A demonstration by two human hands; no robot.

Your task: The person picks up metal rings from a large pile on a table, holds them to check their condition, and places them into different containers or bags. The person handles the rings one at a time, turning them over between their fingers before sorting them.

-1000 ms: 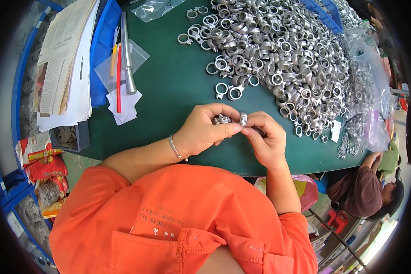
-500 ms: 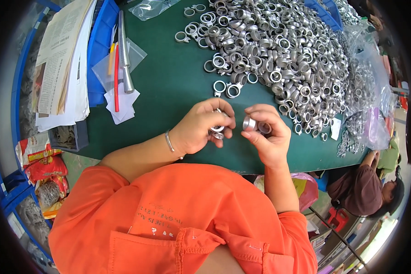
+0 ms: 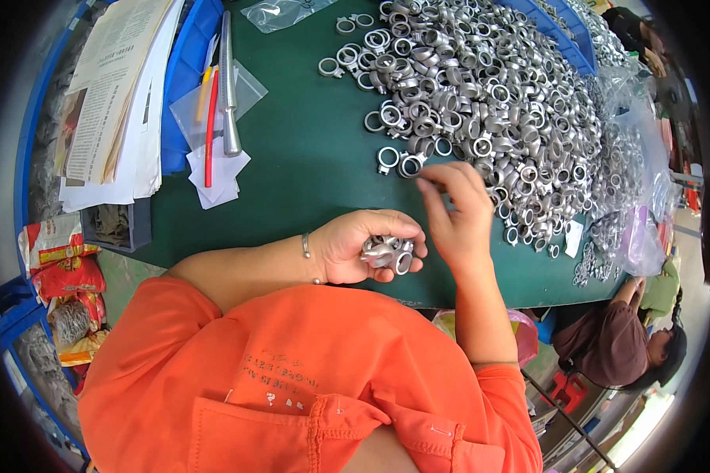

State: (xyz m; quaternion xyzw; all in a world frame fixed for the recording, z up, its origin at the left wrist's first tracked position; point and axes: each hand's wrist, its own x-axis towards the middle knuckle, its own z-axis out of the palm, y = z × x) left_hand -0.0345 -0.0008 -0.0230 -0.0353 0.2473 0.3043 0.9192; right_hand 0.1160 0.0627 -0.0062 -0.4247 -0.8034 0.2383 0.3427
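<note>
My left hand [image 3: 363, 246] is turned palm up near the table's front edge. Its fingers curl round several small silvery metal ring clamps [image 3: 388, 254], each a ring with a small lug. My right hand [image 3: 459, 211] is raised beside it, thumb and forefinger apart, with nothing visible between them. Its fingertips are close to a loose ring clamp [image 3: 410, 165] at the near left edge of a large heap of ring clamps [image 3: 481, 94]; whether they touch it I cannot tell. Another loose ring clamp [image 3: 387, 159] lies just left of that one.
At the left are a blue bin [image 3: 183, 94], stacked papers [image 3: 126, 102], a red pen [image 3: 211, 130] and a metal rod [image 3: 229, 94]. A clear plastic bag [image 3: 637, 158] of parts lies right of the heap. A co-worker [image 3: 615, 335] sits at the far right.
The ring clamps from my right hand now rest with those in my left palm, which has turned upward and dropped nearer my body. My emptied right hand has moved toward the heap's near edge.
</note>
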